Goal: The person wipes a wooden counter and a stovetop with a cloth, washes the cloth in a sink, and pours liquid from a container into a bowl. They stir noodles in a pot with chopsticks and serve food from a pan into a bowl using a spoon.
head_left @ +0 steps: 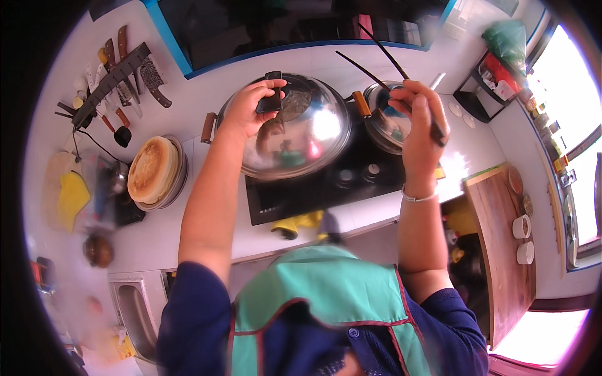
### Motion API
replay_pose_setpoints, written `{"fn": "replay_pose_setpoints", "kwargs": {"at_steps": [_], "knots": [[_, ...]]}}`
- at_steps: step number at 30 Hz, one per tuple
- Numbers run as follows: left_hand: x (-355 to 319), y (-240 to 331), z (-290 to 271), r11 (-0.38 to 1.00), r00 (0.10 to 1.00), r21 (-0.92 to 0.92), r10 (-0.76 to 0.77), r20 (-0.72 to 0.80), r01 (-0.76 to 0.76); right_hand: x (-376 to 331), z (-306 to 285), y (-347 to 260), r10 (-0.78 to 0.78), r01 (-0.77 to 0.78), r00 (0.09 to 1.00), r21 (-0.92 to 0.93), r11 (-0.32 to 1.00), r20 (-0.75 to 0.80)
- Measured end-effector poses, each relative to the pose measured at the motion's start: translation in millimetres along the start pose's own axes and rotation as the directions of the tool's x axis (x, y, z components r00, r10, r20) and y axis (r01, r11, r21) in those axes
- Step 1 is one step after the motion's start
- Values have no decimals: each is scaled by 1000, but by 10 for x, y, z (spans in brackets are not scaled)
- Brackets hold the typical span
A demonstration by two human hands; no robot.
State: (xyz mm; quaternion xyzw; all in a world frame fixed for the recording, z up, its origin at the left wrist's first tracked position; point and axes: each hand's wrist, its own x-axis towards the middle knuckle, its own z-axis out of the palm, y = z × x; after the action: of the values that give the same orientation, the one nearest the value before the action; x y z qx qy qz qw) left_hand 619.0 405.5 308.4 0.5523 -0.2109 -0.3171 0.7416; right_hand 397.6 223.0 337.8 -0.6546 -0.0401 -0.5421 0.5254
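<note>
The big shiny lid hides what is in the pan. The left hand covers most of its black knob. The things by the sink are blurry

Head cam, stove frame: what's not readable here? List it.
- Contents of the wok: hidden in the head view by the domed metal lid, which the left hand grips by its black knob.
- Small pot: partly covered by the right hand holding black chopsticks; its contents unclear.
- Left counter items around the sink: blurred at the fisheye rim.
- Shelf items at the upper right: too small and washed out by window glare.
</note>
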Motion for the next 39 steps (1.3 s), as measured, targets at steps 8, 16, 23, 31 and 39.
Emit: {"fn": "replay_pose_setpoints", "kwargs": {"at_steps": [8, 16, 23, 31, 39], "knots": [[-50, -33, 66, 999, 999, 37, -17, -34, 18, -47, 8, 88, 51, -51, 998, 13, 999, 36], [-1468, -134, -458, 985, 958, -1, 168, -233, -173, -903, 1145, -129, -369, 407, 728, 69, 911, 578], [-2552, -2147, -2254, 887, 558, 46, -248, -792, 459, -2856, 1822, 672, -51, 313, 320, -55, 948, 946], [-2279, -2775, -3098, 13, 763, 763, 22, -647, 646, -3584, 537, 1335, 840, 71, 509, -981, 179, 190], [-1995, -2563, -3209, 44, 908, 964, 329, -260, 261, -3876, 291, 1946, 672, -40, 701, -927, 372, 239]]}}
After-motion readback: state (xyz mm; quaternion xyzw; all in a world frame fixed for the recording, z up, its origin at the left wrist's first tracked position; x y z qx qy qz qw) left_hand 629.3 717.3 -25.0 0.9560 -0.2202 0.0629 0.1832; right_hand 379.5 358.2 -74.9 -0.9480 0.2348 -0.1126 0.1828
